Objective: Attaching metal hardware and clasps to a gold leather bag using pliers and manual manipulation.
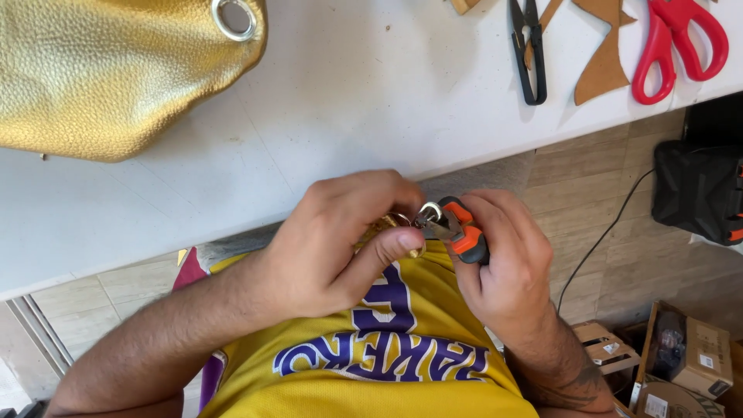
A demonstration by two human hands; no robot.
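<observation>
Person in a yellow jersey stands at the near edge of the white counter, both hands held together just in front of that edge, above the chest. Right hand wrapped tight around pliers with orange-and-grey handles; grip pressed together on the handles, plier nose pointing left, biting a small silver metal ring. Left hand pinching a small gold-coloured piece beside the ring, thumb stretched across underneath, fingers curled over the top; most of that piece hidden by the fingers, can't tell what it is. The two hands touch at the ring.

Below the hands on the right, wood-look floor, a black cable, cardboard boxes at the lower right corner, a black bag further up.

On the counter, far left corner: gold leather bag with a silver eyelet, lying flat. Far right edge: black thread snips, brown leather scraps just beside them, red-handled scissors partly overlapping the scraps. All well apart from the hands.
</observation>
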